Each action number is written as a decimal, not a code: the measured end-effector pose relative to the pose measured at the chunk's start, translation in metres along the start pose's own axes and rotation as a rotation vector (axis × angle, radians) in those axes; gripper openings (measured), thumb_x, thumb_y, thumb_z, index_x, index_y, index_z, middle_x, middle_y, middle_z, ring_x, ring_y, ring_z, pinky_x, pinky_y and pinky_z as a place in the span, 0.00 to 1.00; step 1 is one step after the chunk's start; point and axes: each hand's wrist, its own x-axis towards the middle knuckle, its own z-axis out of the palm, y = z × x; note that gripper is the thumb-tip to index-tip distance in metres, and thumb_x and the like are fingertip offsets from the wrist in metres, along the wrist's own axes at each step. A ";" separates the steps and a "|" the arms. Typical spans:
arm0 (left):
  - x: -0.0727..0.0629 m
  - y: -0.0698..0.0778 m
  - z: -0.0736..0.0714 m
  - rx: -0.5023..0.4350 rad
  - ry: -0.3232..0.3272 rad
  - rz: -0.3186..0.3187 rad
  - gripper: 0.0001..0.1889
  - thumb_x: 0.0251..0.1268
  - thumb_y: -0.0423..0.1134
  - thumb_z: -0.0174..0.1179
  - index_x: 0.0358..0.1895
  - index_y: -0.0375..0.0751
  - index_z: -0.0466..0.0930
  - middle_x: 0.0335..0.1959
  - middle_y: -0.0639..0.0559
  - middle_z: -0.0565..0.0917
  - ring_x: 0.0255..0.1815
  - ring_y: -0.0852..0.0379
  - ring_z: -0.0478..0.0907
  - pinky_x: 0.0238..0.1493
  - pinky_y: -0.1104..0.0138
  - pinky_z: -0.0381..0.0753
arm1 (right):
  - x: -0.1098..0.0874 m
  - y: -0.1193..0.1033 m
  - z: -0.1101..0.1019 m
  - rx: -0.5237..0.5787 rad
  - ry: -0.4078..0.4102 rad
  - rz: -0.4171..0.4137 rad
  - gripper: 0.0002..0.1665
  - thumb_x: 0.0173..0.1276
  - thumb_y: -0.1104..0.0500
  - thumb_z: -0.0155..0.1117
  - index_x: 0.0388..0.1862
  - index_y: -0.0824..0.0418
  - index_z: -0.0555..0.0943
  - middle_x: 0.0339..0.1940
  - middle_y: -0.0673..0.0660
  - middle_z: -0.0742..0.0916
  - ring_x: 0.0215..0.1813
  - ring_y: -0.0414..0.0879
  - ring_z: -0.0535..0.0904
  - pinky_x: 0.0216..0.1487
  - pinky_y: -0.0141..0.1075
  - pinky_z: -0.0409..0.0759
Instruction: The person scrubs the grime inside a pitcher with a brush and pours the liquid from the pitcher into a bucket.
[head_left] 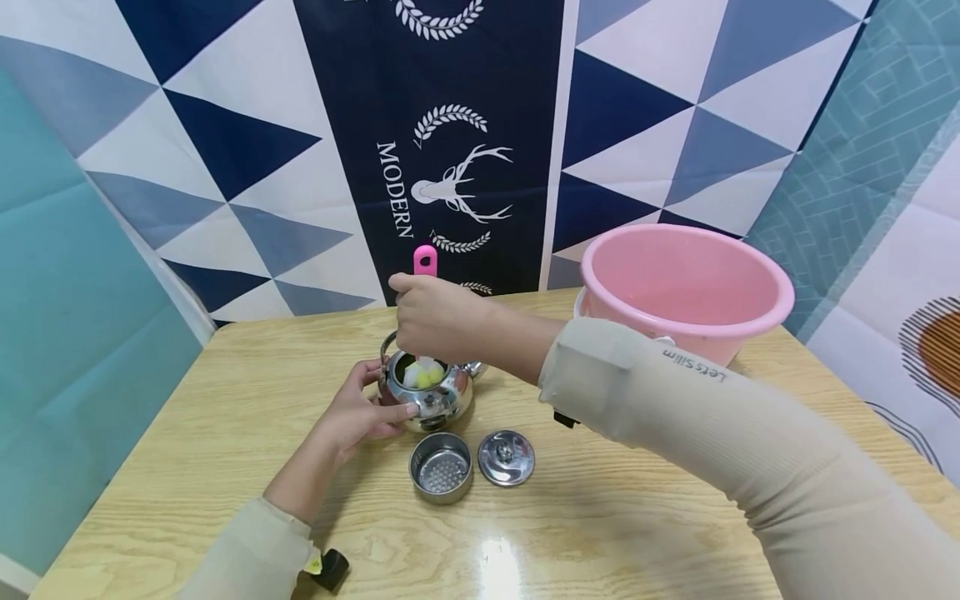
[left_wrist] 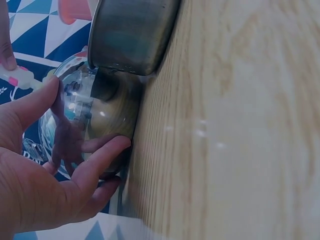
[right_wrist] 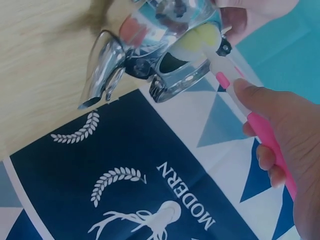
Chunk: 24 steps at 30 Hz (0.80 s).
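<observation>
A shiny steel teapot [head_left: 444, 407] stands on the wooden table, lid off. My left hand [head_left: 358, 410] grips its left side, thumb and fingers spread around the round body, as the left wrist view also shows. In my right hand [head_left: 444, 317] is a sponge brush with a pink and white handle [right_wrist: 265, 137], the thumb pressed along it. The brush's yellow and white sponge head [head_left: 423, 373] sits in the teapot's mouth; its lower part is hidden inside. The spout [right_wrist: 104, 70] points away from the left hand.
In front of the teapot are a round steel strainer [head_left: 442, 472] with a perforated bottom and, to its right, the steel lid [head_left: 506, 458]. A large pink tub [head_left: 686, 329] stands at the back right. Behind the table hangs a patterned cloth [head_left: 247, 158].
</observation>
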 end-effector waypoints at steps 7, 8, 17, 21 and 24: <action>0.000 0.001 -0.001 0.000 -0.017 0.010 0.43 0.54 0.26 0.70 0.70 0.42 0.54 0.70 0.42 0.51 0.55 0.42 0.71 0.41 0.55 0.85 | 0.008 -0.003 0.001 0.010 0.031 0.046 0.06 0.66 0.58 0.62 0.35 0.48 0.86 0.31 0.46 0.87 0.33 0.42 0.74 0.52 0.42 0.59; 0.001 0.001 0.000 0.001 -0.017 0.009 0.43 0.54 0.26 0.70 0.69 0.42 0.54 0.70 0.42 0.52 0.56 0.42 0.70 0.41 0.55 0.85 | 0.009 -0.003 0.002 0.013 0.032 0.058 0.07 0.66 0.58 0.62 0.35 0.48 0.86 0.31 0.46 0.87 0.33 0.43 0.74 0.52 0.42 0.59; 0.000 0.001 0.000 -0.003 -0.021 0.011 0.42 0.54 0.25 0.70 0.69 0.41 0.54 0.70 0.42 0.51 0.55 0.43 0.70 0.40 0.55 0.85 | 0.015 -0.002 0.010 -0.003 0.028 0.115 0.10 0.66 0.61 0.60 0.32 0.48 0.86 0.28 0.46 0.86 0.33 0.43 0.73 0.51 0.42 0.59; 0.000 0.001 0.000 0.001 -0.020 0.018 0.42 0.55 0.26 0.70 0.70 0.41 0.54 0.70 0.41 0.51 0.57 0.42 0.70 0.40 0.55 0.85 | 0.015 -0.002 0.013 -0.032 0.040 0.129 0.12 0.66 0.63 0.59 0.31 0.48 0.85 0.28 0.46 0.86 0.32 0.43 0.72 0.51 0.41 0.59; -0.001 0.000 0.000 0.002 -0.015 0.021 0.43 0.54 0.25 0.70 0.70 0.41 0.54 0.70 0.41 0.51 0.58 0.40 0.69 0.40 0.55 0.85 | 0.013 -0.001 0.016 -0.049 0.036 0.135 0.13 0.67 0.63 0.59 0.30 0.47 0.86 0.26 0.46 0.85 0.31 0.42 0.72 0.50 0.41 0.59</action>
